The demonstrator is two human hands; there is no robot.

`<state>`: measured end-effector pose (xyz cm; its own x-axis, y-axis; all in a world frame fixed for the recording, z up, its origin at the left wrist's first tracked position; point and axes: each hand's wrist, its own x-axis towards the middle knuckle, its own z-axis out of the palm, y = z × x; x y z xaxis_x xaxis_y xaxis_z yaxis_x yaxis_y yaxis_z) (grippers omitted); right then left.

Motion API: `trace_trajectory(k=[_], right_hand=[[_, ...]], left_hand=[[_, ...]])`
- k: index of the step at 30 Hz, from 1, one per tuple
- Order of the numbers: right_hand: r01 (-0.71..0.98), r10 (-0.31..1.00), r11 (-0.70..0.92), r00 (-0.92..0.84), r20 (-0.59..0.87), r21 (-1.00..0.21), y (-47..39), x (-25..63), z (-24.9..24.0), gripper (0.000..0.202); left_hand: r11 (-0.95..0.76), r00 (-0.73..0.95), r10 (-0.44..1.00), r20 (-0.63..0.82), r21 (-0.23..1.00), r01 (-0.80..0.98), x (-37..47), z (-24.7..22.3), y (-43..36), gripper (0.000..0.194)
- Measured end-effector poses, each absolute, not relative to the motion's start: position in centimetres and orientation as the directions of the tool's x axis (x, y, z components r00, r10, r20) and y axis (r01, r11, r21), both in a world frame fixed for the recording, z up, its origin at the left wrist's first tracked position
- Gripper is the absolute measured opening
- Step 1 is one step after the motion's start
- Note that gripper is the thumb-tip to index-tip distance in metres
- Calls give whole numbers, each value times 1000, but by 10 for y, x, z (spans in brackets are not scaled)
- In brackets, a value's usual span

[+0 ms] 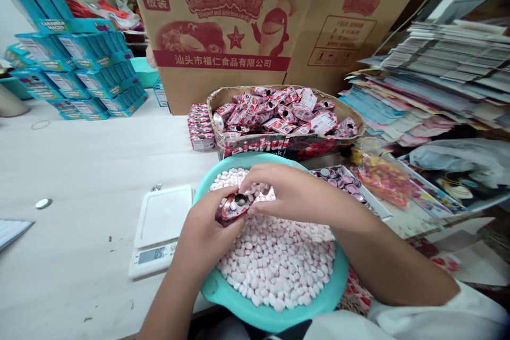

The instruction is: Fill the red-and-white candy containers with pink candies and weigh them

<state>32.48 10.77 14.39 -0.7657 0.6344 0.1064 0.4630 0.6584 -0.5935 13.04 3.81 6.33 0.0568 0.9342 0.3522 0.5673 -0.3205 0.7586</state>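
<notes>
Basin: over the counter's near edge, with pale candies.
Left hand: grip clamped on the tin, above the basin.
Right hand: fingers beside the tin's opening; pinching something, I cannot tell.
Opening: better kept upward, so that little spills.

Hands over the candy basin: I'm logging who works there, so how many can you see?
2: the left hand holds the tin above the basin's left side; the right hand is at the tin's right end. None seems hidden there.
</notes>
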Motion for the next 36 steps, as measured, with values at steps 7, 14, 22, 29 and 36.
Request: trace_trajectory(k=[7,14,22,29,36], right_hand=[[352,511,809,-818,266,-470,92,325,128,25],[236,366,918,-816,448,-319,102,331,110,17],[242,435,880,-758,486,-410,112,341,107,18],[260,428,886,-776,462,-385,113,342,100,15],[213,519,797,-719,461,-565,117,346,98,13]], left_hand=[[-214,-10,967,253,837,503,130,67,36,48],[-142,-58,979,195,862,487,130,63,37,68],[-127,-67,979,192,836,534,133,66,38,62],[-118,-75,979,187,835,538,135,67,37,61],[-68,-121,980,160,833,550,141,75,34,54]])
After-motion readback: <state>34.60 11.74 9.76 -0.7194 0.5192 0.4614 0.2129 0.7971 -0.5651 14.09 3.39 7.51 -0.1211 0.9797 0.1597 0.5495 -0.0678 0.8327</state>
